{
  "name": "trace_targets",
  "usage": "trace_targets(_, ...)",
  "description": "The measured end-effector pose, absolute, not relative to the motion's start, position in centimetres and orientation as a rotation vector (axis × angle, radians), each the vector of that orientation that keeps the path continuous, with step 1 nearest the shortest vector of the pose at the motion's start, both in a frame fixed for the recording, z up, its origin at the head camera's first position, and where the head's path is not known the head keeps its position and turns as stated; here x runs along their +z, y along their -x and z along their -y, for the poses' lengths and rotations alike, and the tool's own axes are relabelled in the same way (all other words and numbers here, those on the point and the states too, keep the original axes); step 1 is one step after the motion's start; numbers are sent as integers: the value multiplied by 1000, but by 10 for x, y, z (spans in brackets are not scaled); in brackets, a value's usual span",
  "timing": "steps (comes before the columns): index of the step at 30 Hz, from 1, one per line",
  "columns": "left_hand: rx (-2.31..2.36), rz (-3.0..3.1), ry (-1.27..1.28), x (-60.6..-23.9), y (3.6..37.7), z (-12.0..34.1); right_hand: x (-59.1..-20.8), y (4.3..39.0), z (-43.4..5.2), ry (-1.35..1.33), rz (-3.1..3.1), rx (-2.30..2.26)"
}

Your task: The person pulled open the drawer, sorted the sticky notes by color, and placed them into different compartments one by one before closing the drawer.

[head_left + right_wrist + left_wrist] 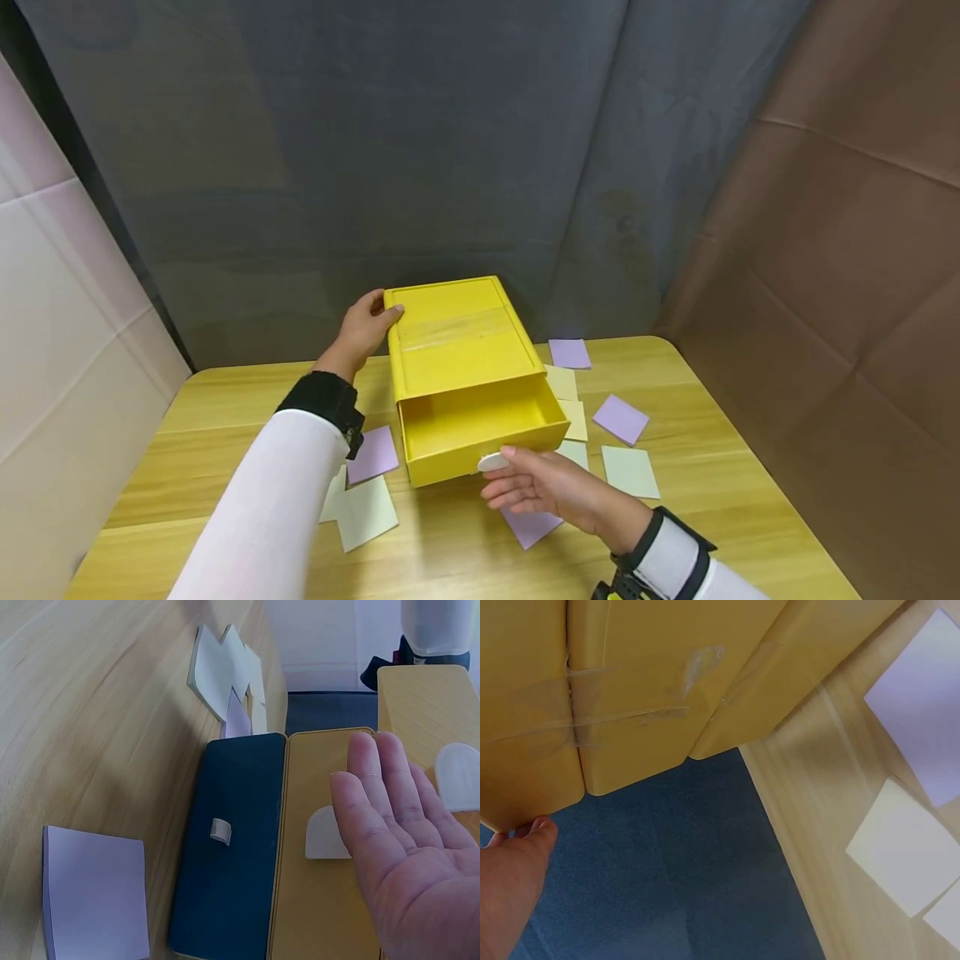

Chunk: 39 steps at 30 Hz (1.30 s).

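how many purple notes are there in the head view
4: one purple note left of the yellow drawer unit, one partly behind the right hand, one farthest back, one nearer, right of the unit. Others may be hidden.

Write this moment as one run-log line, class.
left grip: holding yellow drawer unit, far left corner | right grip: fingers extended, at white handle | top drawer: open | notes: scattered on table

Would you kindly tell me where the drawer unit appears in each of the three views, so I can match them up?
Head: the drawer unit is at the middle, below centre, seen from above.
Left wrist: its taped side fills the upper left.
Right wrist: its drawer fronts run from the middle to the right, partly behind the right hand.
Shared landmark: the wooden tabletop.
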State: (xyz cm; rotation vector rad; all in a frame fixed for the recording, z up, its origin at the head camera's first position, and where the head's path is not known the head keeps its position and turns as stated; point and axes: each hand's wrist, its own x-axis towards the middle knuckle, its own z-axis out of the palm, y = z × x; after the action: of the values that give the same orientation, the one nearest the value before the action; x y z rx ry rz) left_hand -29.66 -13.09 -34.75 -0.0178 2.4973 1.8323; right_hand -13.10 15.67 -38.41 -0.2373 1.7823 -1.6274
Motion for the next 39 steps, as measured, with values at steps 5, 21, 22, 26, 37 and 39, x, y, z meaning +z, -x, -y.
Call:
trace_targets(5,1827,-2490,37,-347,294,133,-383,130,-156,252,-1780,-1626)
trace_targets(21,1703,-2528,181,-336,290,144,-391,135,-160,305,-1844,-1595)
trace_targets(22,1715,-2531,190,-336,289,146,-392,136,-161,314,-1854,-1588)
trace_targets(26,1716,-2555,190,-340,281,155,-396,141,-168,324,-1878,-1567)
trace_targets(37,1649,-2631,112,-368,255,179,-414,153,-193,204,-1941,-1596)
trace_targets(39,1620,-2655,101,-378,251,181,-416,153,-197,182,-1971,-1602)
